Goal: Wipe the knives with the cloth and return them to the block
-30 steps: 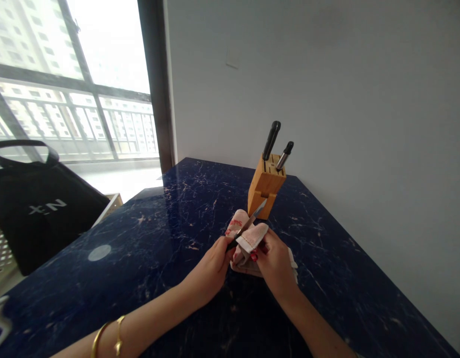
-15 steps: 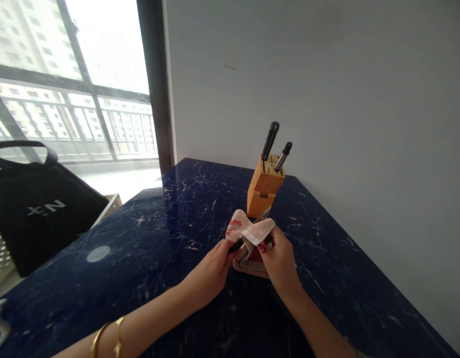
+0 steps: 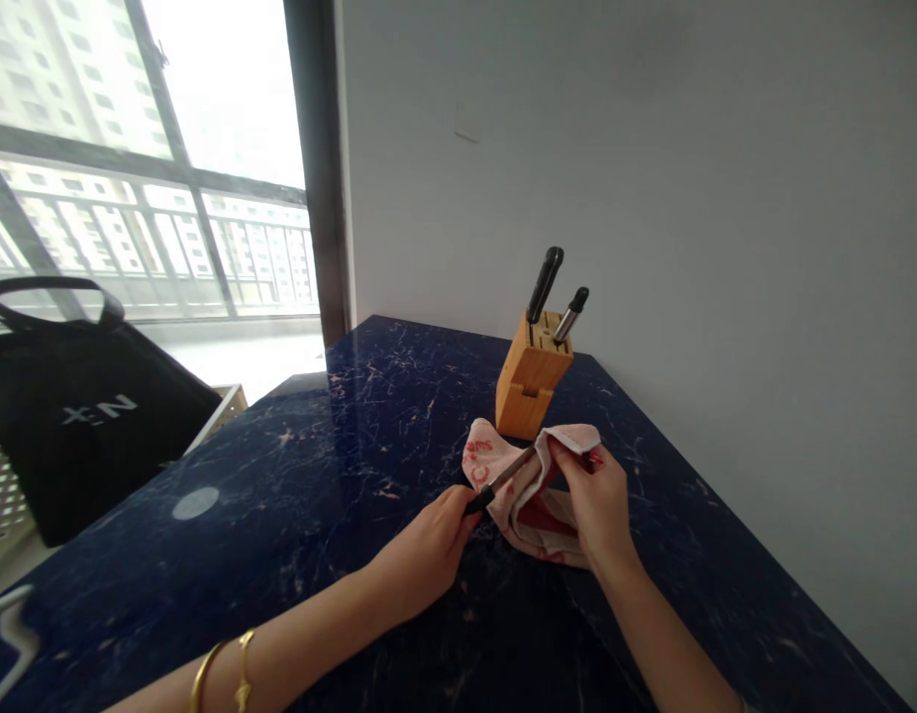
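Observation:
My left hand (image 3: 429, 548) is closed round the dark handle of a small knife (image 3: 503, 478), whose blade points up and to the right. My right hand (image 3: 596, 500) pinches a white cloth with red print (image 3: 529, 495) folded over the blade near its tip. Part of the cloth rests on the dark blue marbled table (image 3: 317, 465). Just behind the hands stands a wooden knife block (image 3: 531, 381) with two dark-handled tools stuck in it.
A black bag with a handle (image 3: 79, 416) sits at the left on a perforated white surface. A pale wall runs close along the table's right and far side. A large window is at the far left.
My right hand has slid the cloth outward along the blade toward the tip, moving right. The knife's blade now shows between my hands. My left hand stays put.

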The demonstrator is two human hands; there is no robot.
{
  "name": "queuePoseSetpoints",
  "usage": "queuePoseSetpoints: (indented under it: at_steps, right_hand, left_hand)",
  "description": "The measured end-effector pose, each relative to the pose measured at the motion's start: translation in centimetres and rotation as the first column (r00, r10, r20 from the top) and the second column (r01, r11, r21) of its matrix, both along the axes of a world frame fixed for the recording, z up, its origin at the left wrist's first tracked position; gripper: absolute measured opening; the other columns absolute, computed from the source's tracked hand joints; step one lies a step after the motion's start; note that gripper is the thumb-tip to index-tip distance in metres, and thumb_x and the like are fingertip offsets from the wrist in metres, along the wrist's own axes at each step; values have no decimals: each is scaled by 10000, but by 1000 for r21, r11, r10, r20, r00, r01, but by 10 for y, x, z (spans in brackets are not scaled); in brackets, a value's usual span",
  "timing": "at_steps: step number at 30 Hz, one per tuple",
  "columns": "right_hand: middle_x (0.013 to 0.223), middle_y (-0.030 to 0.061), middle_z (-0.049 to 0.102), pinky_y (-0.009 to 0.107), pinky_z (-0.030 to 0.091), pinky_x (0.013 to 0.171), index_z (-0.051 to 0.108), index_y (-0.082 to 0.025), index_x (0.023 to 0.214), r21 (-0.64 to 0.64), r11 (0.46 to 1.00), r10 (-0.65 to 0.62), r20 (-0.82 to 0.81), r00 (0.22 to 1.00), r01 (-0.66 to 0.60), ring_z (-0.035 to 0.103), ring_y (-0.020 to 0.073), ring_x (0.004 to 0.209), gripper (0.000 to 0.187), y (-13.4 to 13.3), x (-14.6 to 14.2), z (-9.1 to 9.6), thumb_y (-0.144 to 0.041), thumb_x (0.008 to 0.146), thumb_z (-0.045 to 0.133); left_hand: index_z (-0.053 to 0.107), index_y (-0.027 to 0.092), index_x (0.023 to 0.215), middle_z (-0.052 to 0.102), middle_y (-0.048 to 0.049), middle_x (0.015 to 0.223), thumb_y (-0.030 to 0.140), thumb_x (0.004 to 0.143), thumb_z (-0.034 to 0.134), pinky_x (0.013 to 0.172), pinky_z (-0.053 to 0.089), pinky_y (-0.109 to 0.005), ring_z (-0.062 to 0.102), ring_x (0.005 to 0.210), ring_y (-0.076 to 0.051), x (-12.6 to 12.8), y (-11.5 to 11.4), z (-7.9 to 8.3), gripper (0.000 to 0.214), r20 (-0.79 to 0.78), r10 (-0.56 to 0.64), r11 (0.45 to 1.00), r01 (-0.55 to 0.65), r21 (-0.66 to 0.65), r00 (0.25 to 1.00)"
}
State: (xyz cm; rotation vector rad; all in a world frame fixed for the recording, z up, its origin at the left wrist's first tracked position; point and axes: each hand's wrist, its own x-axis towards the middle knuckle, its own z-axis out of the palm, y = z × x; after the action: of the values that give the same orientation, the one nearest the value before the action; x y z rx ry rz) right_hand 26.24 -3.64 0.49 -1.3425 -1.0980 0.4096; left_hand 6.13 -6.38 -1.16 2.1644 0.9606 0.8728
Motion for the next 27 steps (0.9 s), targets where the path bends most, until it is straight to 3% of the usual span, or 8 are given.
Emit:
queuePoseSetpoints:
  at_steps: [3, 5, 8, 11, 18, 22, 27]
  right_hand:
    - [834, 63, 670, 334, 443, 710, 628, -143, 871, 33, 999, -15, -55, 998, 17, 605, 214, 770, 334, 4, 5, -3, -405, 664, 621]
    - [845, 66, 670, 334, 447, 718, 632, -137, 871, 46, 999, -12, -111, 994, 17, 604, 213, 784, 339, 5, 5, -5, -410, 671, 612]
    - [859, 72, 670, 326, 465, 695, 631, -126, 880, 29, 998, 56, -222, 974, -51, 609, 212, 778, 352, 3, -3, -8, -409, 670, 614]
    - [840, 67, 672, 331, 481, 670, 622, -129, 899, -17, 984, 165, -278, 946, -177, 618, 214, 745, 366, -1, -14, -12, -400, 653, 637]
    - [822, 66, 671, 331, 475, 675, 617, -134, 885, -142, 946, 281, -90, 955, -292, 612, 223, 751, 328, -12, -28, -15, -395, 688, 608]
    - [794, 41, 672, 293, 469, 639, 624, -154, 830, -161, 936, 317, 8, 948, -312, 610, 209, 726, 232, -18, -35, -11, -341, 695, 603]
    - [866, 43, 671, 311, 473, 682, 627, -166, 908, -165, 909, 397, 50, 917, -384, 612, 221, 782, 259, -21, -44, -9, -309, 694, 603]
  left_hand:
    - [510, 183, 888, 560, -36, 803, 187, 863, 348, 697, 415, -270, 526, 750, -161, 1, 1, -5, 163, 63, 6, 999, -2, -53, 998]
    - [504, 182, 880, 541, -6, 717, 254, 872, 354, 603, 419, -241, 514, 642, -133, 3, 3, -11, 167, 147, 18, 983, 9, -184, 989]
    - [469, 176, 933, 515, 31, 658, 389, 867, 362, 487, 403, -206, 487, 510, -94, 7, 10, -19, 247, 348, 70, 885, 102, -455, 935]
    - [513, 154, 931, 565, 14, 713, 420, 819, 468, 617, 428, -220, 537, 646, -109, 9, 18, -22, 292, 507, 116, 863, 166, -478, 854]
    - [529, 151, 1030, 647, -43, 897, 349, 810, 529, 785, 429, -283, 584, 852, -158, 0, 27, -16, 296, 687, 286, 806, 220, -550, 668]
    - [554, 139, 1028, 635, -86, 1018, 336, 804, 549, 835, 421, -323, 561, 979, -206, -5, 27, -11, 298, 700, 314, 784, 240, -572, 641]
    - [594, 126, 1024, 634, -92, 1046, 310, 768, 604, 833, 424, -312, 584, 936, -205, -6, 25, -7, 315, 696, 326, 764, 256, -592, 640]
